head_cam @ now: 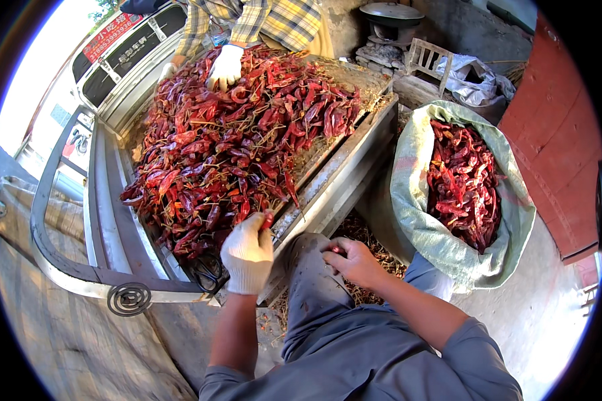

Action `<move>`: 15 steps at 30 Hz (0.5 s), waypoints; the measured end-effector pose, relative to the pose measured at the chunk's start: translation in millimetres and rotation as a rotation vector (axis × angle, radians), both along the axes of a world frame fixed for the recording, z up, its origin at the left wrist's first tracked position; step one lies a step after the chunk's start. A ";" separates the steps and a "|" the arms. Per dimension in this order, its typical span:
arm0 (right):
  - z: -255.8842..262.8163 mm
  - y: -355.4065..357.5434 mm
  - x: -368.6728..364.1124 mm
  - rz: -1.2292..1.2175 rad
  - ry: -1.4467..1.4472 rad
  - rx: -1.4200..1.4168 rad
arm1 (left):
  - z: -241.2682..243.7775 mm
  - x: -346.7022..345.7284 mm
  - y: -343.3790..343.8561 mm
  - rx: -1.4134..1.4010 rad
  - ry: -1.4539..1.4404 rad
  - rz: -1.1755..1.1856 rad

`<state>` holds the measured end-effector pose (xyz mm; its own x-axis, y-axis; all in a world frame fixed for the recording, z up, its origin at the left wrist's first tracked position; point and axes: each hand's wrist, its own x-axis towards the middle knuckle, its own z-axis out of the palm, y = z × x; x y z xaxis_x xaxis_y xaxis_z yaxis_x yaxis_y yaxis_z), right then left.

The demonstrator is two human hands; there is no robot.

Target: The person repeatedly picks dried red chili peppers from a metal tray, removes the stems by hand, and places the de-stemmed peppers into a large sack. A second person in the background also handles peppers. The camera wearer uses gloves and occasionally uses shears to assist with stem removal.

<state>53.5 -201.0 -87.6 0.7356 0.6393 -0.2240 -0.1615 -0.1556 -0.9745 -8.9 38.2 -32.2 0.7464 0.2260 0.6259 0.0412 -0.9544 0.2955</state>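
Observation:
A large heap of dried red chili peppers (220, 150) covers the truck bed before me. My left hand (249, 250), in a white knitted glove, pinches a red chili pepper (267, 219) at the near edge of the heap. Bare and above my knee, my right hand (351, 260) is curled around a small red piece, probably a chili; most of it is hidden by the fingers. To the right stands a pale green woven sack (406, 185) with its rim rolled outward, holding many dried chilies (464, 185).
Across the heap, a person in a plaid shirt (286, 22) has a gloved hand (226, 66) on the chilies. The bed's metal side (331, 185) lies between heap and sack. Stems litter the floor (366, 235). A wooden chair (429, 62) and red metal door (557, 135) stand behind.

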 end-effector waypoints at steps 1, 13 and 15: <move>1.5 10.3 0.0 -0.018 0.001 0.052 | 2.7 -6.5 -16.0 -0.079 0.045 -0.004; 12.0 -28.7 21.8 -0.014 0.100 0.202 | -42.6 -36.4 -83.8 -0.388 0.476 -0.343; 22.1 -45.1 22.4 0.040 0.100 0.091 | -43.0 -28.4 -87.0 -0.312 0.526 -0.425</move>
<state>75.9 -246.2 -65.4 0.6862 0.6885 -0.2348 -0.2539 -0.0758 -0.9642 -37.3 -48.8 -75.2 0.9925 -0.0406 0.1156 -0.1022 -0.7948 0.5982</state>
